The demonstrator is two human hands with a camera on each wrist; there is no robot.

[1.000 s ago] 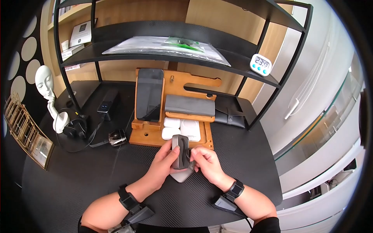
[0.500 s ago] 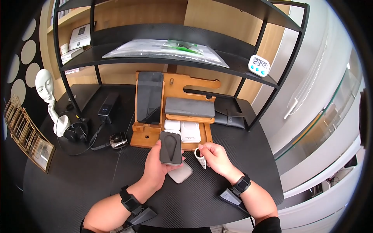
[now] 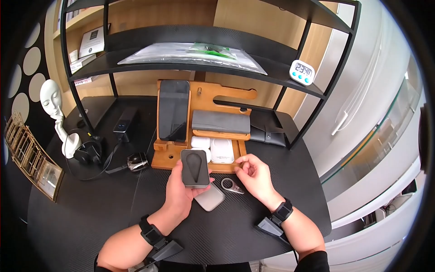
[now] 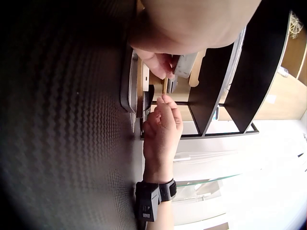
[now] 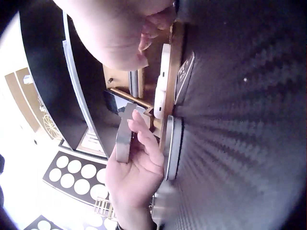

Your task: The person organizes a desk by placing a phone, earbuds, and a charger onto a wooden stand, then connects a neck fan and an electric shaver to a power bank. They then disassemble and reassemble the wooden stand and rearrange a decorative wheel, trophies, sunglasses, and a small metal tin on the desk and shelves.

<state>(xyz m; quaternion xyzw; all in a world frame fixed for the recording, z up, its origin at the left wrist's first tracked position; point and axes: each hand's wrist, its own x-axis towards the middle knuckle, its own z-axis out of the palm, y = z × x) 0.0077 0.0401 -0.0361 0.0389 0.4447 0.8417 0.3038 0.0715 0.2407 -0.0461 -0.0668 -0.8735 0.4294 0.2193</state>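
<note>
My left hand [image 3: 178, 194] holds a small grey metal tin [image 3: 195, 168], tilted so its black foam insert shows a hollow with a round top and tapered tail. Beneath that hand, the tin's flat grey lid [image 3: 211, 200] lies on the black table. A metal keychain [image 3: 235, 187], with a round ring at one end and a tapered body, lies on the table right of the lid. Just above and right of the keychain is my right hand [image 3: 256, 180], its fingers loosely bent with nothing held. The left wrist view shows its thumb and fingertips [image 4: 162, 99] close together.
A wooden stand [image 3: 206, 97] behind the hands bears a phone [image 3: 174, 111], a grey case [image 3: 221, 122] and white boxes [image 3: 222, 152]. A watch [image 3: 137, 161] and white statue [image 3: 51, 97] are at the left. A black shelf [image 3: 108, 61] with a timer [image 3: 302, 72] rises behind.
My right hand has taken the keychain from the tin, moved right, laid it on the table and let go. The tin has shifted left and turned its foam face upward.
</note>
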